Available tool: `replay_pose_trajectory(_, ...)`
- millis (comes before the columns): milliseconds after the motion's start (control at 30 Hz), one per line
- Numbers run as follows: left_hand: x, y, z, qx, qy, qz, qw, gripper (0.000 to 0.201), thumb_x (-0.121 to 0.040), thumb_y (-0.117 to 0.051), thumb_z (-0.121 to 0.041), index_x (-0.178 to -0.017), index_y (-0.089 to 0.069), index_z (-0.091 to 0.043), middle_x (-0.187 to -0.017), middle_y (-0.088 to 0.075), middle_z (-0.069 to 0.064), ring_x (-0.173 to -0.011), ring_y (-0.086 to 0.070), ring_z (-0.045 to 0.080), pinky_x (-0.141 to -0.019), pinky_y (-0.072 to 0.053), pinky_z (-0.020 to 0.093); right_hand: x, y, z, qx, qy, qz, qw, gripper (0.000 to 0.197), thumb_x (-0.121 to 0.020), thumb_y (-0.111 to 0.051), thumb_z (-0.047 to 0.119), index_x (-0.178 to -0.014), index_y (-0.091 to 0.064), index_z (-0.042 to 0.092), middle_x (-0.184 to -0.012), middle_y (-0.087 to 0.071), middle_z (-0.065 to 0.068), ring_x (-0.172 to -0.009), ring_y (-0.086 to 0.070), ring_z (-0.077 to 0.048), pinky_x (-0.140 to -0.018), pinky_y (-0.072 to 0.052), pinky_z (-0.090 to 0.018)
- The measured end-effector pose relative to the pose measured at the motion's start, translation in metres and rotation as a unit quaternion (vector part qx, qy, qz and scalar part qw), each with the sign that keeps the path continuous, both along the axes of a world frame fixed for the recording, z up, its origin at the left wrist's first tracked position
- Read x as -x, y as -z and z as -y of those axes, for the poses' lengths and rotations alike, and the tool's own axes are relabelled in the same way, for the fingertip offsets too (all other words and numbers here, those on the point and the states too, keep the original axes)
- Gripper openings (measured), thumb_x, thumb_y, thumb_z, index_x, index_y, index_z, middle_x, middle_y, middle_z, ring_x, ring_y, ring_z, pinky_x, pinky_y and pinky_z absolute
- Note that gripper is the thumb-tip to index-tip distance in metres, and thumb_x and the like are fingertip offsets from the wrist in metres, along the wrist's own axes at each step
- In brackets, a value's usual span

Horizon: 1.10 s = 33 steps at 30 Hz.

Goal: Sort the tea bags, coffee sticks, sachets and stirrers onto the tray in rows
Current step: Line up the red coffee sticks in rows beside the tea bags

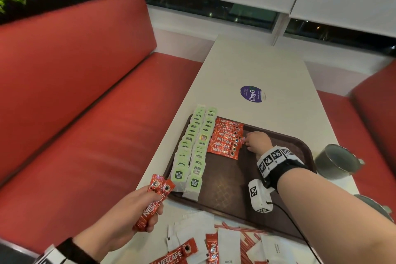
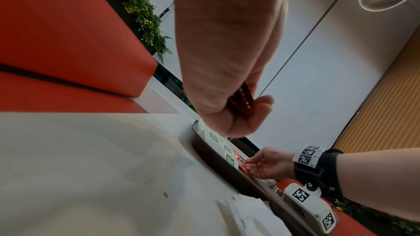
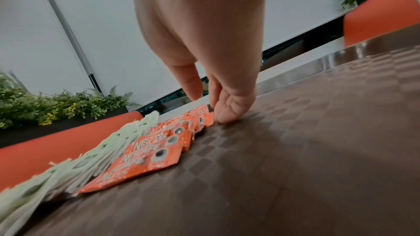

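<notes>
Left hand [image 1: 130, 210]: clenched around two coffee sticks [image 1: 154, 201], held above table [image 1: 257, 66] edge, just beside tray [image 1: 225, 188].
Right hand [image 1: 256, 142]: released, fingertips [image 3: 223, 117] touching coffee-stick row [image 1: 226, 140] on tray.
Tea bags [image 1: 192, 148]: two rows, left side of tray.
Sachets [image 1: 192, 229], stirrers [image 1: 246, 240]: loose on table, near tray.

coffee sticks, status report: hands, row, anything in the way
Left hand grips two coffee sticks off the tray. Right hand fingertips nudge the coffee row on the tray, holding nothing. Nothing in the way.
</notes>
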<state>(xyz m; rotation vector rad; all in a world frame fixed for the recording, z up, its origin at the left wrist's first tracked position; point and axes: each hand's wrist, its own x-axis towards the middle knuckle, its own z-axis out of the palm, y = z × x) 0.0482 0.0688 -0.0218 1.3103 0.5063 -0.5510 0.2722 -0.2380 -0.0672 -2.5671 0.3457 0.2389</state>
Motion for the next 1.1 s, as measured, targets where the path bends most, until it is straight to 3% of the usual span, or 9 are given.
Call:
replay_pose_trajectory(200,-0.004,-0.007,0.003,0.009,0.004,0.007,1.000,0.009,-0.094,-0.050,-0.007,-0.098,-0.054,0.000,-0.069,-0.057,0.014,-0.048,-0.045,0.019,-0.046,-0.037,0.027,0.014,-0.024,-0.019,-0.186,0.084,0.036,0.978,0.031,-0.093,-0.047,0.005,-0.120,-0.062,0.003,-0.124,-0.062,-0.012,-0.117,-0.056,-0.028,-0.100,-0.044,-0.034)
replay_pose_trajectory(267,-0.008,-0.013,0.005,0.020,0.014,0.014,1.000,0.011,-0.094,-0.051,-0.008,-0.101,-0.053,0.000,-0.071,-0.060,0.013,-0.050,-0.049,0.019,-0.047,-0.040,0.028,0.028,-0.038,-0.031,-0.193,0.085,0.085,0.974,0.031,-0.089,-0.051,0.005,-0.117,-0.064,0.006,-0.120,-0.063,-0.011,-0.110,-0.059,-0.027,-0.097,-0.048,-0.039)
replay_pose_trajectory(333,-0.012,-0.020,0.008,0.032,0.032,0.024,0.999,0.014,-0.094,-0.053,-0.010,-0.104,-0.054,-0.001,-0.072,-0.062,0.012,-0.051,-0.051,0.017,-0.047,-0.042,0.028,0.053,-0.059,-0.047,-0.198,0.010,0.096,0.975,0.024,-0.088,-0.058,0.011,-0.110,-0.066,0.012,-0.112,-0.066,-0.005,-0.100,-0.062,-0.019,-0.091,-0.051,-0.038)
replay_pose_trajectory(467,-0.017,-0.034,0.019,0.047,0.083,0.043,0.994,0.022,-0.093,-0.056,-0.015,-0.113,-0.054,-0.004,-0.075,-0.063,0.009,-0.053,-0.052,0.015,-0.050,-0.044,0.026,0.123,-0.105,-0.083,-0.192,-0.220,0.024,0.956,0.019,-0.086,-0.067,0.025,-0.103,-0.070,0.017,-0.100,-0.070,0.005,-0.092,-0.062,-0.008,-0.085,-0.046,-0.023)
replay_pose_trajectory(567,-0.020,-0.041,0.028,0.036,0.127,0.066,0.989,0.021,-0.094,-0.055,-0.014,-0.113,-0.053,-0.006,-0.075,-0.063,0.007,-0.053,-0.051,0.015,-0.050,-0.043,0.025,0.160,-0.115,-0.097,-0.221,-0.266,-0.026,0.938,0.015,-0.083,-0.072,0.029,-0.096,-0.069,0.023,-0.084,-0.068,0.006,-0.078,-0.062,-0.005,-0.075,-0.048,-0.017)
replay_pose_trajectory(667,-0.021,-0.044,0.034,0.024,0.162,0.086,0.983,0.022,-0.094,-0.056,-0.011,-0.115,-0.052,-0.005,-0.079,-0.064,0.008,-0.053,-0.051,0.015,-0.049,-0.042,0.025,0.166,-0.110,-0.093,-0.215,-0.241,-0.006,0.946,0.009,-0.082,-0.073,0.020,-0.082,-0.066,0.025,-0.066,-0.057,0.010,-0.057,-0.049,0.003,-0.060,-0.040,-0.012)
replay_pose_trajectory(767,-0.021,-0.045,0.033,0.000,0.172,0.101,0.980,0.025,-0.091,-0.059,-0.005,-0.114,-0.051,-0.001,-0.080,-0.065,0.009,-0.052,-0.051,0.014,-0.048,-0.042,0.023,0.165,-0.109,-0.080,-0.264,-0.198,-0.040,0.943,0.006,-0.082,-0.072,0.013,-0.080,-0.068,0.017,-0.064,-0.061,0.005,-0.055,-0.052,-0.002,-0.060,-0.042,-0.017)
replay_pose_trajectory(900,-0.021,-0.040,0.028,-0.050,0.149,0.120,0.980,0.014,-0.091,-0.060,-0.008,-0.103,-0.056,-0.001,-0.076,-0.067,0.010,-0.047,-0.049,0.013,-0.045,-0.038,0.022,0.169,-0.106,-0.062,-0.274,-0.174,-0.052,0.944,0.005,-0.082,-0.072,0.010,-0.079,-0.070,0.013,-0.052,-0.056,0.010,-0.046,-0.047,0.000,-0.050,-0.037,-0.011)
replay_pose_trajectory(1100,-0.018,-0.030,0.021,-0.045,0.069,0.069,0.994,0.017,-0.094,-0.056,-0.015,-0.101,-0.056,0.000,-0.073,-0.062,0.011,-0.045,-0.043,0.013,-0.042,-0.033,0.022,0.130,-0.077,-0.037,-0.244,-0.018,0.041,0.969,0.009,-0.085,-0.067,0.005,-0.079,-0.065,0.011,-0.068,-0.062,-0.001,-0.048,-0.055,-0.003,-0.047,-0.042,-0.011)
